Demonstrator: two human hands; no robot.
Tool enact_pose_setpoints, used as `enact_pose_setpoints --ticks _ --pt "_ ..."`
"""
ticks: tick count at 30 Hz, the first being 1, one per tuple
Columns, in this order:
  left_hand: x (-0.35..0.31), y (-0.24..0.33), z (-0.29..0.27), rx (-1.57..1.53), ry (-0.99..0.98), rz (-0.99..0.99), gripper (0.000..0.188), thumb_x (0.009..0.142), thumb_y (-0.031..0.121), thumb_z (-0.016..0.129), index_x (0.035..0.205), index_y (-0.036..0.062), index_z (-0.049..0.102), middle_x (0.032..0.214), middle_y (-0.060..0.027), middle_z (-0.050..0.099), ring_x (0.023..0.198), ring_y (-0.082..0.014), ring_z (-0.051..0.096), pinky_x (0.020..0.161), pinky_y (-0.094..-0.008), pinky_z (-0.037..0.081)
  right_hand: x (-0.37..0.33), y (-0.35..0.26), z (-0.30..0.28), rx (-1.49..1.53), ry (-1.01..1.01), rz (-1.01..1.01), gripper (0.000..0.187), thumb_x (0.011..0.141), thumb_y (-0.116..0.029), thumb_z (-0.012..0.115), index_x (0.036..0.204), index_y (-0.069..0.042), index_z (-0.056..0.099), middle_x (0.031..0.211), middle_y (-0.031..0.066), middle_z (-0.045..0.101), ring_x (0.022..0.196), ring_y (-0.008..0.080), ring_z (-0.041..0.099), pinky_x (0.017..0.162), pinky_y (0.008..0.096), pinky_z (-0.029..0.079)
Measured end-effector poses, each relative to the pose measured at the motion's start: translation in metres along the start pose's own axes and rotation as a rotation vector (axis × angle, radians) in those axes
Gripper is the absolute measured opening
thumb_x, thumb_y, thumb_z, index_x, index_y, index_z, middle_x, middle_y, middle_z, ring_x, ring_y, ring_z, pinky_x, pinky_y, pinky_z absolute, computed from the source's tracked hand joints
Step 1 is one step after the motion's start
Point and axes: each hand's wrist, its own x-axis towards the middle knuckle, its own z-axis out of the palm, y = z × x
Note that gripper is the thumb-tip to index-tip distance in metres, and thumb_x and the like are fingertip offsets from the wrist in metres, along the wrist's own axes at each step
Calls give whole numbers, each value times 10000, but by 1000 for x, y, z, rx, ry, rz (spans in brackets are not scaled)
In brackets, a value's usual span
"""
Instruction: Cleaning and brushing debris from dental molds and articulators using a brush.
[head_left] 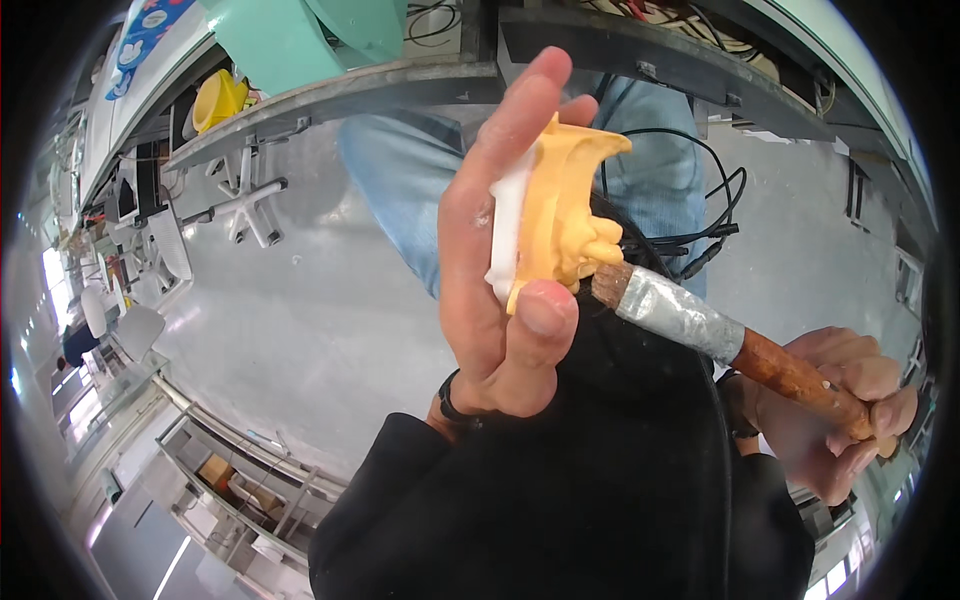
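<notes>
My left hand [472, 270] is closed round a yellow dental cast [555, 205], thumb at its near end and fingers along its back and far end. A white base piece [509, 225] lies between the cast and my palm. The cast is tilted, with its tooth-like bumps facing right. My right hand [835, 405], at the right, grips the end of a flat brush [775, 368] with a worn wooden handle and a metal ferrule. The brush's short brown bristles touch, or nearly touch, the cast's near right side.
Black cables [700, 240] hang by my jeans-clad legs. Ahead runs a workbench edge [400, 85] with a mint-green plastic piece [270, 40] and a yellow container [218, 100]. A wheeled chair base [245, 195] stands on the grey floor at the left.
</notes>
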Motion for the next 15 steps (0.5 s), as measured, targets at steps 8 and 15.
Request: enact_pose_setpoints --ticks 8,15 --pt "-2 10 1 -513 12 -355 746 867 505 483 1361 -4 250 1399 -259 262 1202 -323 424 940 -383 408 -7 15 5 133 18 -17 316 798 -233 493 999 -38 347 676 118 475 438 216 457 407 282 421" --pt "-7 0 8 -1134 -42 -436 584 927 423 321 1391 82 223 1415 -270 217 1230 -404 381 974 -464 376 -12 8 7 77 -117 9 340 843 -305 475 1051 -82 326 800 155 507 471 222 458 436 315 441"
